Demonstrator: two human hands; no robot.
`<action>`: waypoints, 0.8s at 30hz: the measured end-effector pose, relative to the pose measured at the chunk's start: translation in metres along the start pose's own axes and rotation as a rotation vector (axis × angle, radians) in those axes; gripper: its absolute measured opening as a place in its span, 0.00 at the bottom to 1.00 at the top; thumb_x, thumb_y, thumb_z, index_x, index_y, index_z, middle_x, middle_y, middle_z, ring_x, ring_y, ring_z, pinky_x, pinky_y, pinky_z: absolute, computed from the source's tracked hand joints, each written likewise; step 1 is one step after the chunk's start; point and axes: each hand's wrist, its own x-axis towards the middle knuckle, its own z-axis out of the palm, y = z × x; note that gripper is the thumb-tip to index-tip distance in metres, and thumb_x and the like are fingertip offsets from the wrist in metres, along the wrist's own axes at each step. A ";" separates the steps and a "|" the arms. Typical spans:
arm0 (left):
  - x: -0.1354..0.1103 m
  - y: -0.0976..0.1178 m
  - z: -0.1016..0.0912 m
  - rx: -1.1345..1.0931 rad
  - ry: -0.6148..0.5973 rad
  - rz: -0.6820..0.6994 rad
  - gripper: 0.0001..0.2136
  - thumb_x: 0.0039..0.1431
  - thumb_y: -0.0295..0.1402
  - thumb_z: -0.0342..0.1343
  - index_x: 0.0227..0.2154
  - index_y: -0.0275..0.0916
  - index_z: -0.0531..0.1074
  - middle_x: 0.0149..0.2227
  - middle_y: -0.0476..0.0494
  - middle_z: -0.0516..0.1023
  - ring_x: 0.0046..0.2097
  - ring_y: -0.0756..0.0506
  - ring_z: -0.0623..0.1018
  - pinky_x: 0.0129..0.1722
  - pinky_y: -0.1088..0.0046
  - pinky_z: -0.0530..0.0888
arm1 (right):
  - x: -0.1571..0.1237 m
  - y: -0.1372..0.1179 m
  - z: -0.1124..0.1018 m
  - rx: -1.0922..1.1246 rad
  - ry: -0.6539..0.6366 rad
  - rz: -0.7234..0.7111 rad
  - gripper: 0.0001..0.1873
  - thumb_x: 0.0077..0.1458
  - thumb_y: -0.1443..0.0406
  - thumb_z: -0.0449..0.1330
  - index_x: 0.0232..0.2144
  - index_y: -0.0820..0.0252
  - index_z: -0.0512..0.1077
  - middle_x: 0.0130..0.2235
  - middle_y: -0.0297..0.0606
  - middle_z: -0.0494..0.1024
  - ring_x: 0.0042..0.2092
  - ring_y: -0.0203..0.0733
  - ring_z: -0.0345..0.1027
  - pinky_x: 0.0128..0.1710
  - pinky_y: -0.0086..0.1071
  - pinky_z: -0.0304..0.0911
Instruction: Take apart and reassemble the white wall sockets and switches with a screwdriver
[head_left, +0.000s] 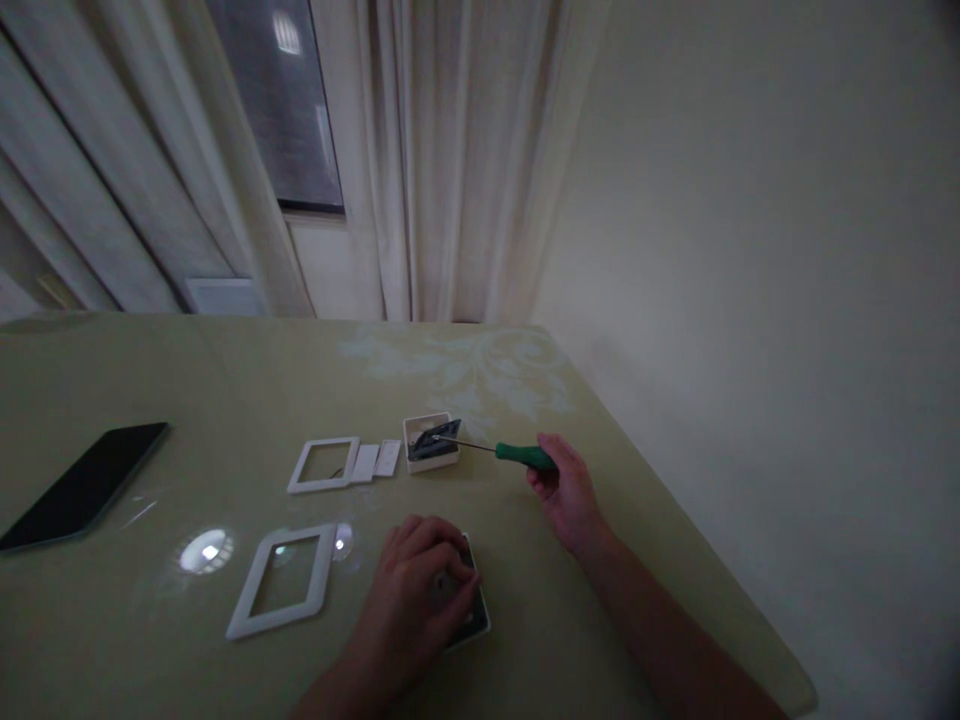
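My right hand is closed around the green handle of a screwdriver. Its metal shaft points left, and the tip meets a dark plate lying tilted in a small white box. Nearer to me, my left hand is closed, thumb and fingers pinched together. It is over a second dark unit with a pale edge, which it partly covers. Whatever the pinched fingers may hold is hidden from view.
Two white frames, a far one and a near one, lie left of my hands. Beside the far frame are small white plates. A dark tablet-like slab rests at far left. The table runs along a wall at right.
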 end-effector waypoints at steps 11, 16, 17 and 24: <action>0.004 -0.004 -0.013 0.062 -0.103 0.248 0.08 0.66 0.28 0.66 0.32 0.41 0.75 0.38 0.47 0.83 0.40 0.42 0.79 0.40 0.64 0.72 | 0.006 -0.006 -0.005 0.038 -0.010 -0.099 0.24 0.41 0.54 0.79 0.29 0.58 0.71 0.21 0.27 0.76 0.20 0.33 0.70 0.15 0.21 0.61; 0.001 -0.011 -0.015 -0.111 -0.162 0.169 0.08 0.65 0.33 0.70 0.32 0.43 0.77 0.42 0.47 0.83 0.45 0.42 0.80 0.45 0.64 0.75 | 0.006 -0.006 -0.006 0.042 -0.021 -0.167 0.24 0.45 0.52 0.79 0.31 0.57 0.71 0.26 0.30 0.80 0.22 0.34 0.72 0.19 0.24 0.67; 0.000 -0.012 -0.016 -0.134 -0.176 0.154 0.07 0.64 0.33 0.71 0.33 0.43 0.78 0.43 0.47 0.83 0.46 0.42 0.80 0.46 0.64 0.76 | 0.006 -0.006 -0.006 0.039 -0.025 -0.178 0.24 0.45 0.52 0.79 0.31 0.57 0.72 0.26 0.30 0.81 0.22 0.34 0.72 0.19 0.24 0.67; -0.009 -0.008 -0.031 -0.096 -0.315 0.028 0.33 0.51 0.44 0.78 0.59 0.51 0.74 0.60 0.42 0.78 0.60 0.33 0.76 0.61 0.50 0.75 | 0.009 -0.004 -0.003 0.002 -0.039 -0.281 0.24 0.46 0.50 0.78 0.31 0.57 0.71 0.25 0.30 0.79 0.21 0.35 0.71 0.18 0.25 0.65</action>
